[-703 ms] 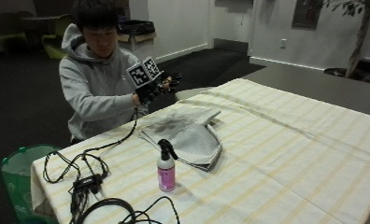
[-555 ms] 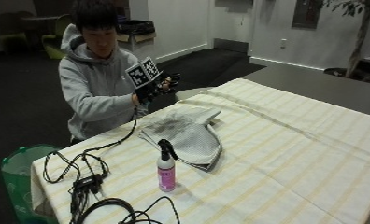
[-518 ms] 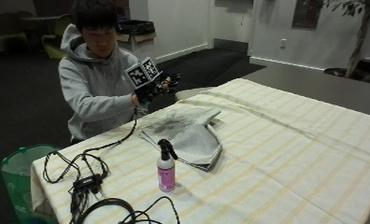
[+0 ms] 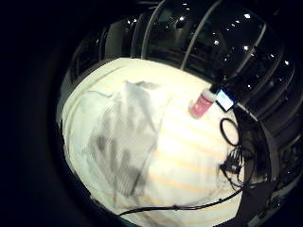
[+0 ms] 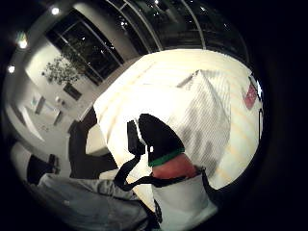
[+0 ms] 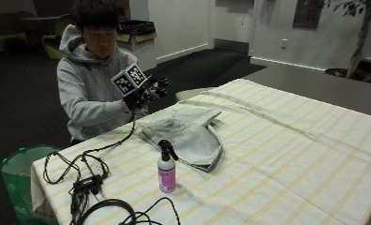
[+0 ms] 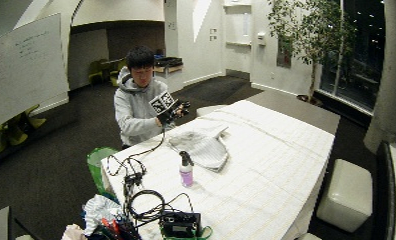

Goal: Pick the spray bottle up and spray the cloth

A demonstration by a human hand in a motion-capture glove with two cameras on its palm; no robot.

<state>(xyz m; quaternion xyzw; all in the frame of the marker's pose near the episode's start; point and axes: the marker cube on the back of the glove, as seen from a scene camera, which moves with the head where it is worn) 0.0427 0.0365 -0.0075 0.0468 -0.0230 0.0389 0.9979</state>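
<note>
striped tablecloth (image 6: 285, 154): bottle (image 6: 166, 168) near edge, cloth (image 6: 185, 136) beside; hands (image 6: 149, 91) raised, holding nothing.

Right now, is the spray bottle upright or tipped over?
Upright. The spray bottle stands on its base on the striped tablecloth, black nozzle on top, apart from the cloth; the gloved right hand is not touching it.

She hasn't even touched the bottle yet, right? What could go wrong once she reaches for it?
Right, the gloved right hand is raised near the chest, holding nothing. The spray bottle is tall and narrow, standing upright alone on the tablecloth, so a clumsy reach might tip it. Loose cables lie near it and could snag. Spray might also miss the cloth and wet the tablecloth.
</note>
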